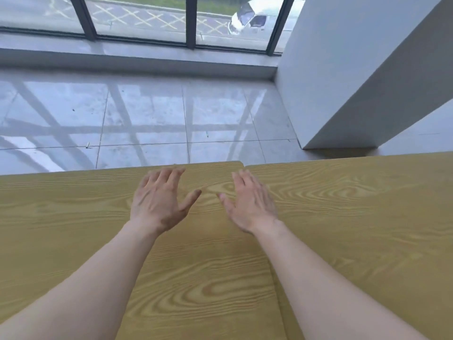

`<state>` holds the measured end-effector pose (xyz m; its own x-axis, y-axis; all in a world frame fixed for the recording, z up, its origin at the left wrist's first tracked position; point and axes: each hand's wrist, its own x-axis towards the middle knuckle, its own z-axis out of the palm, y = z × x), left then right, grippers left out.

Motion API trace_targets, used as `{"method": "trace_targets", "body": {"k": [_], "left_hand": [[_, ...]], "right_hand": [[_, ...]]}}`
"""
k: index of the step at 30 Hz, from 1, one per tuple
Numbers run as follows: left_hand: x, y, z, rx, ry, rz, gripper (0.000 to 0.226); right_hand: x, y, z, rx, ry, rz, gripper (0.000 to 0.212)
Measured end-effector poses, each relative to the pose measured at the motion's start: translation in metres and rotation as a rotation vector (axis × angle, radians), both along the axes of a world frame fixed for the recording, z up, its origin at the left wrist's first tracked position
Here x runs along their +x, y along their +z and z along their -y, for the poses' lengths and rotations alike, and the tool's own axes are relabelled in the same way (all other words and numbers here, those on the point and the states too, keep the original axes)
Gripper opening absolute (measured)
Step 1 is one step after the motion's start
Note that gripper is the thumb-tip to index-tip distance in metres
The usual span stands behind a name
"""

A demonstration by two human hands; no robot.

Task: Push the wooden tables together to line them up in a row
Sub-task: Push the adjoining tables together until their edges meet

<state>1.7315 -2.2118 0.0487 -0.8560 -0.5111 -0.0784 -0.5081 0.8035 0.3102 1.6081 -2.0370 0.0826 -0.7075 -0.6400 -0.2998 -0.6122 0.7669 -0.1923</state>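
Head view, two wooden tables [343, 217] edge to edge, row running left-right, left hand [160, 202], right hand [250, 204], grips open, fingers spread

Two tables in wood-grain finish: left table [61, 217] and right table [355, 204], both yellowish, with bold swirling grain, smooth and matt, barely a sheen. At twelve o'clock the floor [147, 114] is pale polished tile, glossy enough to mirror the window frame [190, 20], which looks like dark matt metal around clear glass. At two o'clock the pillar [343, 69] is plain white, flat and matt.
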Motion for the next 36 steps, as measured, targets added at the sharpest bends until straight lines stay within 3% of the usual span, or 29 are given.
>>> {"method": "trace_targets", "body": {"k": [8,14,18,36], "left_hand": [[-0.057,-0.054,0.028,-0.01,0.033,-0.014,0.087],[-0.064,-0.067,0.022,-0.096,0.063,0.023,0.066],[-0.066,-0.067,0.025,-0.104,0.058,0.031,0.061],[-0.049,-0.068,0.008,-0.135,0.039,0.049,0.067]], "right_hand": [[-0.058,-0.064,0.066,-0.131,0.11,-0.067,0.075],[-0.057,-0.101,0.067,-0.164,0.117,-0.193,0.068],[-0.057,-0.103,0.07,-0.203,0.079,-0.237,0.056],[-0.038,-0.103,0.051,-0.198,0.072,-0.232,0.054]]}}
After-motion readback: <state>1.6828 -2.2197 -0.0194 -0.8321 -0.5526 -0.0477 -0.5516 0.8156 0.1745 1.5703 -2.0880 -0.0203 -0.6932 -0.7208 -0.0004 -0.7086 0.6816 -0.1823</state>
